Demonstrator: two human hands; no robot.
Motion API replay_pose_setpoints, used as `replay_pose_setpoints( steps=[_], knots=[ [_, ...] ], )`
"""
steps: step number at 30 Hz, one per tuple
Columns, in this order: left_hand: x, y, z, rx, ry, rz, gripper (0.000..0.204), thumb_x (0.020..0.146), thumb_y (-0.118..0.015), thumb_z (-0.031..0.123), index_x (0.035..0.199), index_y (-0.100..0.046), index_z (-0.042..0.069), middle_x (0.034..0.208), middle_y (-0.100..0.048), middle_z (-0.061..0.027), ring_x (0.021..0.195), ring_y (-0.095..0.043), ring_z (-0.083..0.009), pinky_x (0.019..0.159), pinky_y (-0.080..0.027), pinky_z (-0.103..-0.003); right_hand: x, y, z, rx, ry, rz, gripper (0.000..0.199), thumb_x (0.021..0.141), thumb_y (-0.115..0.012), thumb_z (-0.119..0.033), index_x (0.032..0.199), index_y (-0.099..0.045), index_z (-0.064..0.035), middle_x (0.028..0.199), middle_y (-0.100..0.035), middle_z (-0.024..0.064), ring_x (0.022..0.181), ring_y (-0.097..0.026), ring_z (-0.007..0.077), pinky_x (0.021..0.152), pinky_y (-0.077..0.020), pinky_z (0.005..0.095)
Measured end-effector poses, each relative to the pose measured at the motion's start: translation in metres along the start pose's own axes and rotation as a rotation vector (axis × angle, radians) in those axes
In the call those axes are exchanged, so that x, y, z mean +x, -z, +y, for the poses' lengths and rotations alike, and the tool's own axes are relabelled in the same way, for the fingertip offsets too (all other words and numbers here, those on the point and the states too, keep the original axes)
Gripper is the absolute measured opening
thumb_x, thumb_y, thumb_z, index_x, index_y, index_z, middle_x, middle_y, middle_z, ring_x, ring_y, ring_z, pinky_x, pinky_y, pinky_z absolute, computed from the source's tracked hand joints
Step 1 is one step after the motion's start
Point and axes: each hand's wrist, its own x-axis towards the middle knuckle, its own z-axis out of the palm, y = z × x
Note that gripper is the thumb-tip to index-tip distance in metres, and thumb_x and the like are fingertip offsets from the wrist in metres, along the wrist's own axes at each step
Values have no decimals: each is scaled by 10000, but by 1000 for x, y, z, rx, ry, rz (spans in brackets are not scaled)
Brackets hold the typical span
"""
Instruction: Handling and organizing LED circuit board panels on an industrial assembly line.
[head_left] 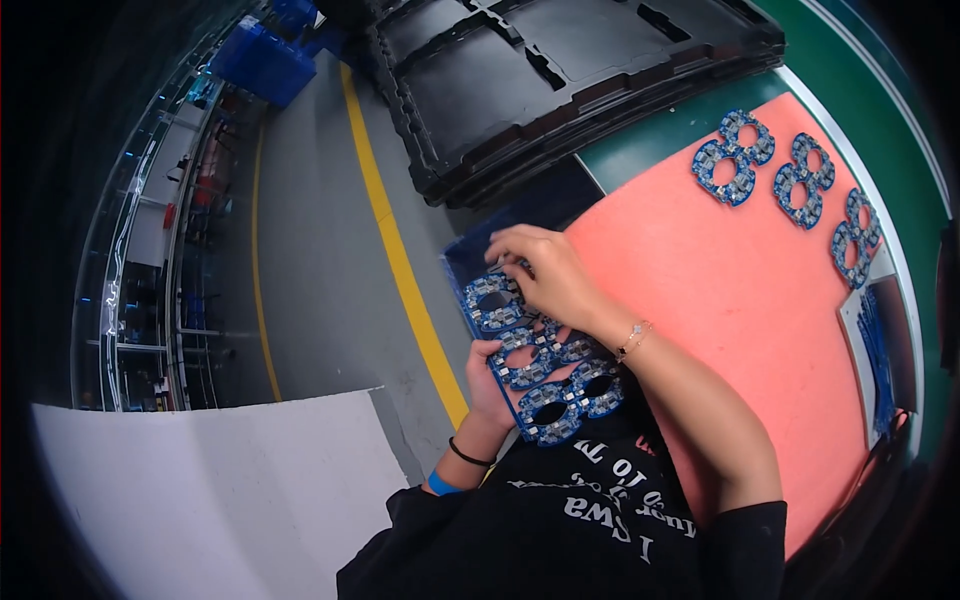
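Head view: left hand grips blue tray from below, right hand fingers curled on circuit boards; stacked black trays beyond.

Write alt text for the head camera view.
Left hand holds a panel of blue ring-shaped circuit boards from below while the right hand presses its upper end. Three more boards lie on a pink mat.

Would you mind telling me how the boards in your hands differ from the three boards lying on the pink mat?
The held boards sit joined in a row, off the table edge, gripped by the left hand and right hand. The mat boards lie apart, flat and untouched on the pink mat. All are blue with two round holes.
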Motion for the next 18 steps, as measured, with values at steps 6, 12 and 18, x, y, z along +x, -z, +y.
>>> replay_pose_setpoints(
  steps=[6, 12, 18],
  knots=[
    [-8, -1, 6, -14, -98, -58, 545, 759, -348, 272, 1236, -350, 8, 1202, -428, -135, 1235, -335, -346, 988, -256, -591, -5, 4, -2, -289, 81, -176, 145, 689, -620, -6, 831, -618, -37, 894, -574, 93, 837, -556, 248, 723, -463, 343],
    [-6, 0, 8, 15, -75, -44, 503, 755, -352, 265, 1182, -383, 2, 1169, -449, -135, 1208, -364, -345, 976, -267, -602, -6, 5, -5, -323, 16, -303, 74, 694, -619, -11, 759, -591, -29, 851, -572, 87, 757, -571, 249, 658, -462, 339],
    [-7, -10, 7, 21, -88, -17, 550, 758, -348, 268, 1245, -348, 14, 1175, -445, -128, 1233, -334, -348, 975, -260, -606, -1, 3, 1, -52, 4, -11, 107, 713, -585, 43, 808, -575, -5, 783, -567, 103, 692, -577, 249, 624, -470, 321]
  ],
)
